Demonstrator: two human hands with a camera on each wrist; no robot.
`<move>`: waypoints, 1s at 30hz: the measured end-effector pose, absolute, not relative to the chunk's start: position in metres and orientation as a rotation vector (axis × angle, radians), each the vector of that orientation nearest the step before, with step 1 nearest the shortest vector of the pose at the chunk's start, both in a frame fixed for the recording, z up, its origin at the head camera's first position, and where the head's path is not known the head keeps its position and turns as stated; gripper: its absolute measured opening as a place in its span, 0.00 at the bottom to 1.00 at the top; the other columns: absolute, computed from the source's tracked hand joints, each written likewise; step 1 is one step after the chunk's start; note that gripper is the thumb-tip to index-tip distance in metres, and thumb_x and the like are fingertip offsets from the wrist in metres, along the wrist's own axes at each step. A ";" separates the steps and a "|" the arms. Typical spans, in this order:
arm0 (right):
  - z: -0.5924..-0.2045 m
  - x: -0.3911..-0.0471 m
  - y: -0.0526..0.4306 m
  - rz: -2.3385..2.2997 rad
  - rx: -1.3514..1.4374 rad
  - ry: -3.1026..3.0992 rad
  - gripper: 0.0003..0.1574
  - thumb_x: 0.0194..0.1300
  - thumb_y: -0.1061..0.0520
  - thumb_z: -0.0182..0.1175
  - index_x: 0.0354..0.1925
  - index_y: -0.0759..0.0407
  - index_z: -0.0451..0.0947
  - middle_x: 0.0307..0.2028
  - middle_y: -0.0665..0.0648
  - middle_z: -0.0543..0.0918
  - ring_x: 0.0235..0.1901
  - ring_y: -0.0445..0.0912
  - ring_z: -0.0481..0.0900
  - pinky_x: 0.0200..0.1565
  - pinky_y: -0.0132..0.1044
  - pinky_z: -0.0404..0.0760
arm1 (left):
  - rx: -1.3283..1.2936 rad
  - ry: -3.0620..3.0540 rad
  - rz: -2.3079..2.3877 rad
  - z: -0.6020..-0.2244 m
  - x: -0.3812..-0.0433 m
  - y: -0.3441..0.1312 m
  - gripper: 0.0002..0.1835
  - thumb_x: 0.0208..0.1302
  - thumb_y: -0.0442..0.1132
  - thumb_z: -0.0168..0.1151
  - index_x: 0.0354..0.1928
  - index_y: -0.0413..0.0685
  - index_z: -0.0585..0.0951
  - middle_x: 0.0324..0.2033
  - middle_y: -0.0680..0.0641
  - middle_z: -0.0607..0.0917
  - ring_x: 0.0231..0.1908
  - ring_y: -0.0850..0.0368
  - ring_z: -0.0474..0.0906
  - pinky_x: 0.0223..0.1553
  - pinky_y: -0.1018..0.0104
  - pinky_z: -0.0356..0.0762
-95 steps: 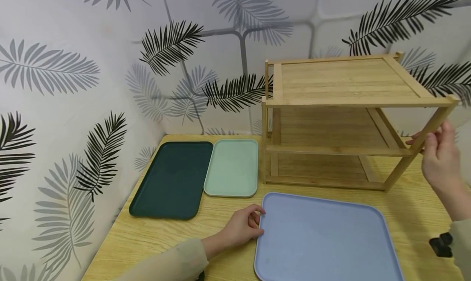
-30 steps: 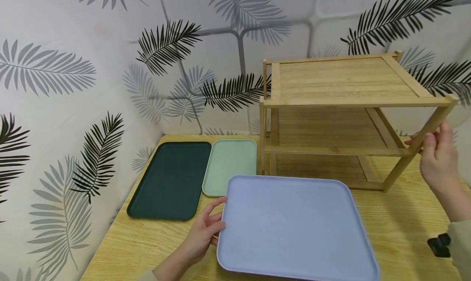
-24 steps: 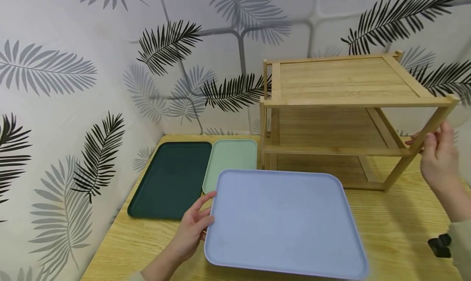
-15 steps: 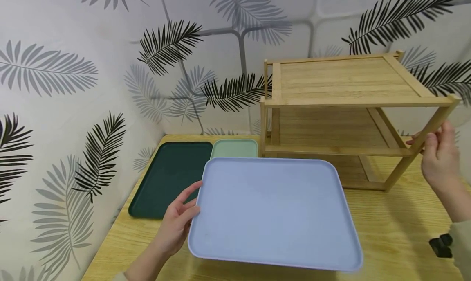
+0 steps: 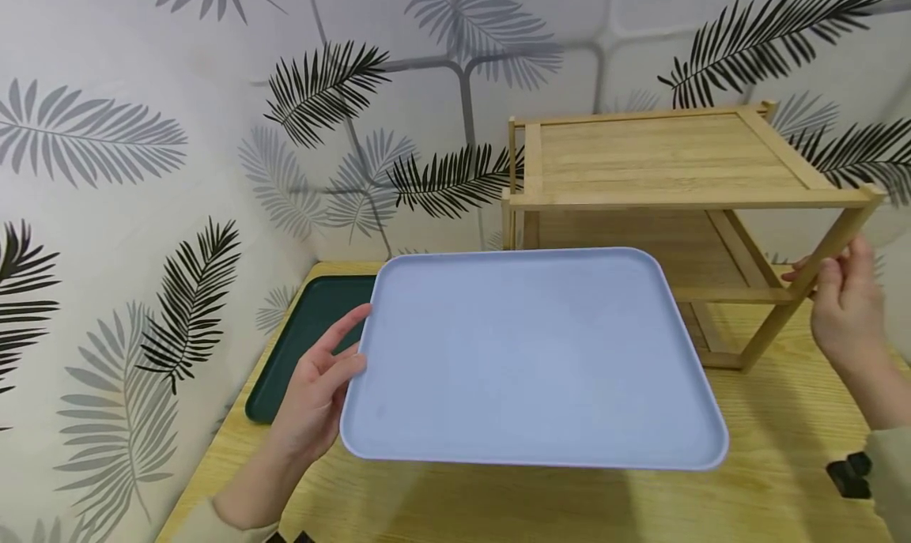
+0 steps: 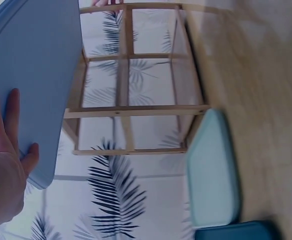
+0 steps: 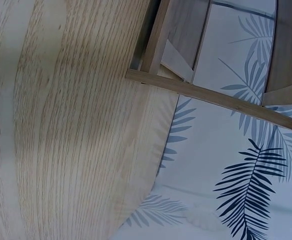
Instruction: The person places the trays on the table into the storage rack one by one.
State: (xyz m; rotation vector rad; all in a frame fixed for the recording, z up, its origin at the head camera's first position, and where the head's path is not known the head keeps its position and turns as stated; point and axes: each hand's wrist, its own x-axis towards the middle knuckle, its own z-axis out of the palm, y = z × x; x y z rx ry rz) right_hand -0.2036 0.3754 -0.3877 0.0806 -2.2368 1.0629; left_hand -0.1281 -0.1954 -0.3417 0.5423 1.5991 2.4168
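My left hand holds a large light-blue tray by its left rim, thumb and fingers at the edge. The tray is up off the table, its shadow below, and it overlaps the lower front of a three-tier wooden shelf rack. In the left wrist view, the fingers lie against the tray's flat face. My right hand grips the rack's slanted right front post. Only a sliver of that hand shows in the right wrist view, where the rack's wooden frame crosses the top.
A dark green tray lies at the table's back left, partly covered by the blue one. Next to it is a small mint-green tray, hidden in the head view. Leaf-patterned wall covering closes off the back and left of the wooden table.
My left hand has raised the blue tray off the table and carried it left and up, in front of the rack, covering the mint tray. My right hand stays on the post.
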 end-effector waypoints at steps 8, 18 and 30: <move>-0.388 -0.204 0.375 1.082 0.071 -2.207 0.26 0.78 0.60 0.33 0.71 0.54 0.53 0.37 0.35 0.70 0.35 0.23 0.72 0.38 0.13 0.68 | 0.546 1.529 2.465 -0.313 -0.134 -0.189 0.26 0.75 0.27 0.43 0.72 0.46 0.59 0.50 0.46 0.83 0.42 0.55 0.83 0.41 0.60 0.82; -0.386 -0.204 0.373 1.106 0.096 -2.146 0.24 0.77 0.62 0.35 0.68 0.62 0.54 0.36 0.35 0.71 0.34 0.22 0.73 0.38 0.13 0.69 | 0.514 1.502 2.553 -0.286 -0.144 -0.175 0.27 0.74 0.28 0.45 0.73 0.46 0.59 0.43 0.46 0.83 0.36 0.57 0.84 0.35 0.66 0.82; -0.386 -0.203 0.373 1.101 0.116 -2.132 0.24 0.77 0.62 0.35 0.67 0.64 0.55 0.35 0.34 0.72 0.34 0.22 0.73 0.38 0.13 0.69 | 0.356 1.509 2.661 -0.272 -0.172 -0.148 0.27 0.74 0.27 0.43 0.73 0.44 0.59 0.46 0.46 0.81 0.34 0.59 0.84 0.34 0.68 0.82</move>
